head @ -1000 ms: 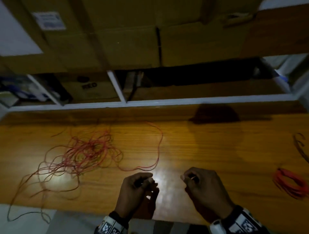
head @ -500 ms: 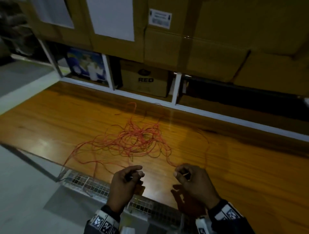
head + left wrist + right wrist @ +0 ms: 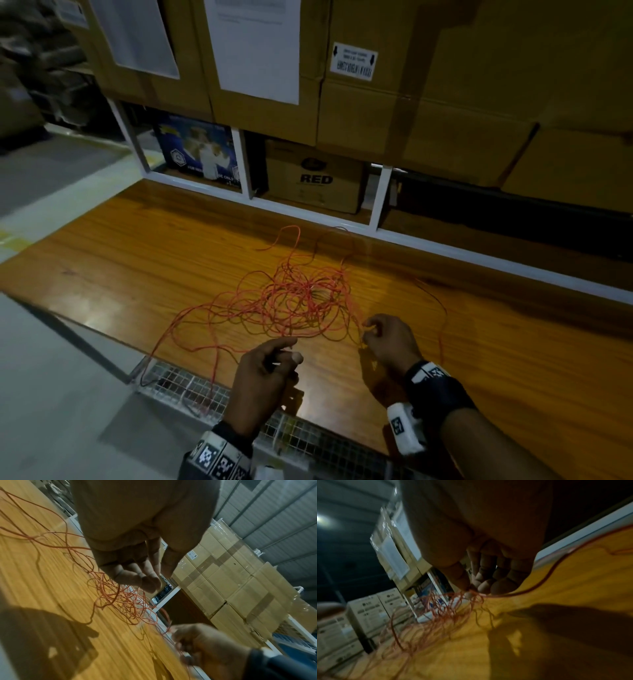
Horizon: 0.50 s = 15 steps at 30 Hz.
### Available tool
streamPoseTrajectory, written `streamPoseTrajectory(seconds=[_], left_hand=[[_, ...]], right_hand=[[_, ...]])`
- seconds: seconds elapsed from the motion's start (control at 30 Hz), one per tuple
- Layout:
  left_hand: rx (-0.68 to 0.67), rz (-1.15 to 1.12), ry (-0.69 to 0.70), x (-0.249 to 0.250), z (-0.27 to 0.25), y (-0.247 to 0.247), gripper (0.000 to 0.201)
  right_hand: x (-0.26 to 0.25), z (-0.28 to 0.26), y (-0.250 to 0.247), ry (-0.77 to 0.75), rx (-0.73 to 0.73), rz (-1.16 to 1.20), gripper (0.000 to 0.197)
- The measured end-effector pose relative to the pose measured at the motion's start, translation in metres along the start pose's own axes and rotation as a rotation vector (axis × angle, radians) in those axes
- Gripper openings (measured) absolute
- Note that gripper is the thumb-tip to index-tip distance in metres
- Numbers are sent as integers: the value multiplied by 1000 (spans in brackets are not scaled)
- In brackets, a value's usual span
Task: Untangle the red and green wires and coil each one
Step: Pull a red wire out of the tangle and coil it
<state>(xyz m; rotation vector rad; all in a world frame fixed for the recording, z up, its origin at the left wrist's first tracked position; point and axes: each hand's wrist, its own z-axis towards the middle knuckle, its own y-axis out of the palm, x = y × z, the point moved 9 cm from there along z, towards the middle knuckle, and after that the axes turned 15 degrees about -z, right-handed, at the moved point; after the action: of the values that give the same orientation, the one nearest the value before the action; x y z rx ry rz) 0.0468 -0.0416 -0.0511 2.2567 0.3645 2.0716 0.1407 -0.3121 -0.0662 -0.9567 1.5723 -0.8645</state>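
Head view: right fingers [image 3: 371, 325] pinching red wire [image 3: 291, 301]; left fingers' [image 3: 287, 356] hold unclear.

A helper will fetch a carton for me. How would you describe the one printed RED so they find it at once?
Look along the white shelf frame behind the wooden table. The RED carton sits in the low bay beneath the big stacked cartons, right of the blue printed box. It alone bears bold black letters.
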Motion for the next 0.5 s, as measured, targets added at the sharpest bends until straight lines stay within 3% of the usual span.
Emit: streamPoseTrajectory(seconds=[0.13,0.27,0.37,0.43,0.5], left_hand=[[60,60,53,16,9,5,25],[264,224,74,15,31,-15,52],[171,189,-35,1,47,-1,61],[63,202,-54,0,53,17,53],[42,231,-10,11,59,26,43]], right_hand=[[-10,-12,-69,-103,216,167,22],[2,-21,-125,-164,356,189,23],[21,-14,-113,-149,184,-27,23],[31,-13,-92,-129,35,-224,24],[32,-13,-88,-143,56,-253,24]])
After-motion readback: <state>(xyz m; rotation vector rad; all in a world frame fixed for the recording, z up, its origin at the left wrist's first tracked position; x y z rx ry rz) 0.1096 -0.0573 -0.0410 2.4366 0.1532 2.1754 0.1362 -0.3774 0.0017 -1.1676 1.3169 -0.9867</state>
